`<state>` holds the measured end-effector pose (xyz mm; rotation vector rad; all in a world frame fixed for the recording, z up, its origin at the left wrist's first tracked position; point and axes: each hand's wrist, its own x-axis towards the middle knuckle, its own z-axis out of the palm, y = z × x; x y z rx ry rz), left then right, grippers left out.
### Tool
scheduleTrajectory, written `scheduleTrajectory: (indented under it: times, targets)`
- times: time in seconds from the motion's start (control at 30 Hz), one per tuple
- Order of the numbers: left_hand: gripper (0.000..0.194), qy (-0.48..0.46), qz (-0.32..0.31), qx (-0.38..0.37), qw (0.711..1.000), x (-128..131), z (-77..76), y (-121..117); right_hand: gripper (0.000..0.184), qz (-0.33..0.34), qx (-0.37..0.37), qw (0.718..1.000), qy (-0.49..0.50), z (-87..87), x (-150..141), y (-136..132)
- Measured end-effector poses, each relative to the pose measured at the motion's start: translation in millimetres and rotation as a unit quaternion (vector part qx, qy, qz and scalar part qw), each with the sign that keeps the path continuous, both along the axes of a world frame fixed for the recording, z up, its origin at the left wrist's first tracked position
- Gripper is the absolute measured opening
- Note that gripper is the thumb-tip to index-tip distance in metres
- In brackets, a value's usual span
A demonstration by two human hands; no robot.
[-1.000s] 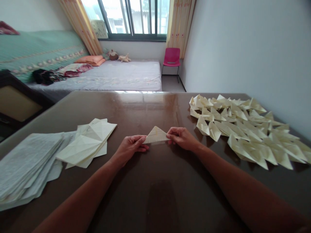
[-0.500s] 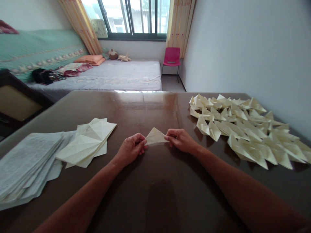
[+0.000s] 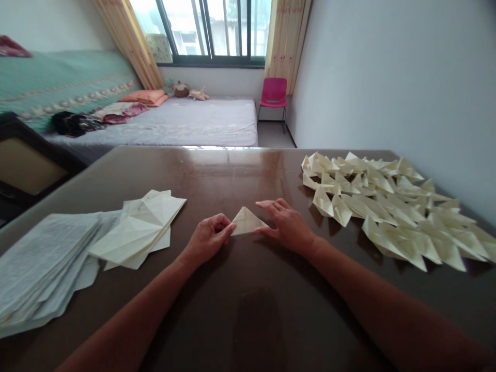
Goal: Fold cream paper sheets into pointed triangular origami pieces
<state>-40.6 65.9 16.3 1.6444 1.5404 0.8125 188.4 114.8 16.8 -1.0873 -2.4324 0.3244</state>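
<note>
A small triangle of folded cream paper [image 3: 245,223] is at the middle of the brown table, its point facing away from me. My left hand [image 3: 209,235] pinches its left corner between thumb and fingers. At the right corner, my right hand [image 3: 289,227] has its thumb and fingers spread apart, the thumb at the paper's lower right edge; whether it touches is hard to tell. To the left lie creased cream sheets [image 3: 135,227], fanned over each other.
A stack of printed paper [image 3: 42,263] lies at the table's left. Many folded paper boats [image 3: 380,194] stand in rows at the right. Beyond the glossy brown table [image 3: 217,175] are a bed [image 3: 209,121], a pink chair [image 3: 274,93] and a window. A wooden chair back [image 3: 34,160] stands at the left.
My right hand has let go of the triangle's right corner and opened its fingers. The left hand keeps its pinch, and the paper has shifted very slightly.
</note>
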Motion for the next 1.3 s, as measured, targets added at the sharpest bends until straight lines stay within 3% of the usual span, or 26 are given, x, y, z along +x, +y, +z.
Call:
scheduleTrajectory:
  times: [0.07,0.2,0.37,0.53,0.8,0.97,1.07,1.3]
  targets:
    - [0.033,-0.021,-0.021,-0.023,0.999,3.4,5.0,-3.1,0.076,0.076,0.026,0.997,-0.004,3.5,-3.2,-5.2]
    - [0.036,-0.073,-0.044,-0.045,0.995,9.4,12.5,-9.3,0.067,0.154,-0.010,0.988,0.005,1.4,-8.1,-12.0]
    - [0.042,-0.168,-0.076,-0.066,0.981,10.4,4.0,-8.9,0.071,0.111,-0.083,0.982,0.128,-5.8,-12.0,-10.9]
    - [0.040,-0.163,-0.083,-0.063,0.981,13.5,-6.4,-8.4,0.071,0.106,-0.194,0.960,0.175,-7.2,-16.9,-13.9]
    - [0.033,-0.148,-0.092,-0.050,0.983,18.3,-1.8,-12.3,0.050,0.100,-0.253,0.942,0.195,-5.6,-17.9,-16.3]
    - [0.018,-0.004,-0.045,0.051,0.998,29.1,-0.8,-20.0,0.051,0.102,-0.188,0.963,0.167,-5.5,-20.9,-24.4]
    - [0.014,0.087,-0.011,0.070,0.994,36.9,-0.8,-24.1,0.048,0.115,-0.120,0.976,0.141,-6.4,-23.0,-29.9]
    - [0.007,0.167,-0.034,0.082,0.982,36.1,-5.1,-23.6,0.031,0.032,-0.063,0.996,0.052,-7.6,-20.7,-26.3]
